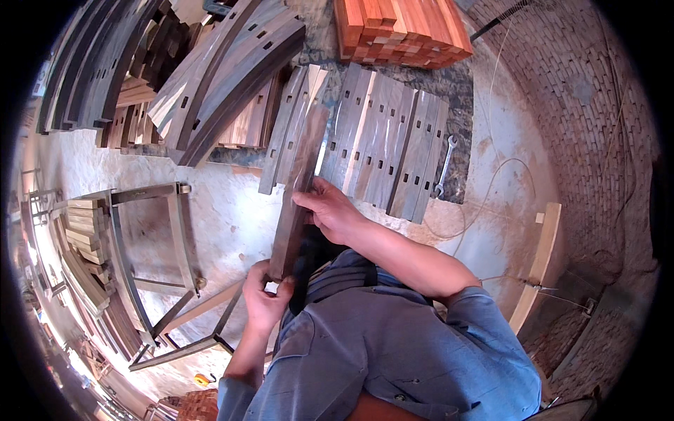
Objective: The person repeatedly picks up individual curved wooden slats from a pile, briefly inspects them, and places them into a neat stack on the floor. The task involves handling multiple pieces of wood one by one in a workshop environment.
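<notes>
A long dark wooden bar (303, 165) is held lengthwise in front of my body, its far end tilted slightly right. My left hand (264, 295) grips its near end, thumb on one side and fingers on the other. Farther up, my right hand (331, 209) wraps round the bar at about its middle. Just beyond lies a row of dark wooden boards with small slots (375, 133), set side by side. Narrower slotted pieces (282, 140) lie to the left of the bar, partly hidden behind it.
Reddish wooden blocks (404, 31) are stacked at the far side. Large curved slotted boards (225, 77) pile up at the far left. A double-ended wrench (446, 165) lies right of the boards. Wooden frames (151, 277) stand at left; a brick wall (576, 119) rises at right.
</notes>
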Demonstrator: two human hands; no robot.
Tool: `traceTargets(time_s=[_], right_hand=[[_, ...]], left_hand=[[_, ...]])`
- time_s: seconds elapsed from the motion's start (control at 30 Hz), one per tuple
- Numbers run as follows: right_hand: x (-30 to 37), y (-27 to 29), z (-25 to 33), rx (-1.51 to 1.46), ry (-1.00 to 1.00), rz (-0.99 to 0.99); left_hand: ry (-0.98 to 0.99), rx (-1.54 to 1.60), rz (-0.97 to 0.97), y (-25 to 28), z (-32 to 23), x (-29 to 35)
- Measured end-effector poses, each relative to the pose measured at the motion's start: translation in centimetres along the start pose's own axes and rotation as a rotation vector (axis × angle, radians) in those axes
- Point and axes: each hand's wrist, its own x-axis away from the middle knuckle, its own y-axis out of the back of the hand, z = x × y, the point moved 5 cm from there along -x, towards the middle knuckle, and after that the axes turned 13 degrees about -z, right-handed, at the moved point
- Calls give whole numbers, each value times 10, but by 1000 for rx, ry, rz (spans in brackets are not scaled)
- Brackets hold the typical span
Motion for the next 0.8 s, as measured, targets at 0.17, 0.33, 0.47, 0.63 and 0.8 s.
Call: traceTargets(time_s=[0.17, 0.33, 0.47, 0.63, 0.8], right_hand=[[9, -11, 37, -195, 64, 305], [12, -14, 67, -283, 44, 427], [8, -10, 81, -331, 89, 482], [10, -7, 93, -384, 111, 520], [11, -8, 98, -464, 152, 526]], left_hand=[[-181, -122, -129, 1, -4, -19], [-547, -366, -144, -9, -48, -38], [-679, -486, -230, -10, -60, -42], [-865, -499, -332, -3, -69, -56], [-903, -452, -365, 2, -74, -67]])
